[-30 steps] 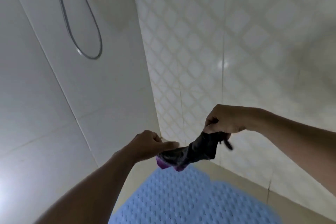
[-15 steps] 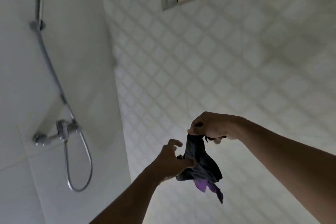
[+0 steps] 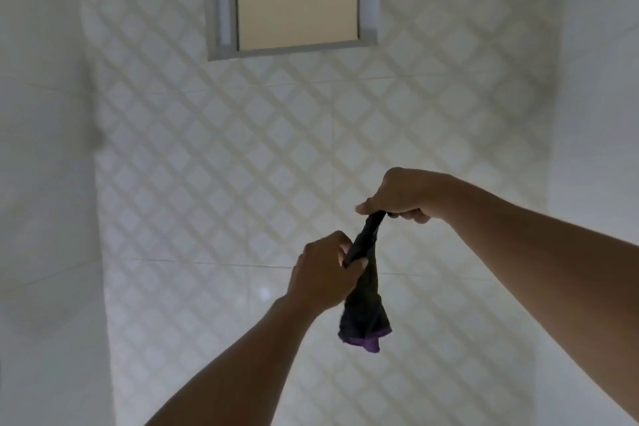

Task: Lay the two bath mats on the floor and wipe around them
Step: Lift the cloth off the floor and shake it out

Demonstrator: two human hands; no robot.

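A dark cloth with a purple edge at its bottom hangs in the air in front of the tiled wall. My right hand pinches its top end from above. My left hand grips the cloth lower down, around its twisted middle, and the loose end dangles below that hand. Neither bath mat is in view, and the floor is out of the frame.
A diamond-patterned tiled wall fills the view ahead. A framed window sits high in it. Plain white tiled walls flank it on the left and right.
My view has tilted up from the floor to the wall; the blue mat and the shower hose have dropped out of sight. The cloth now hangs vertically between both hands, stretched longer.
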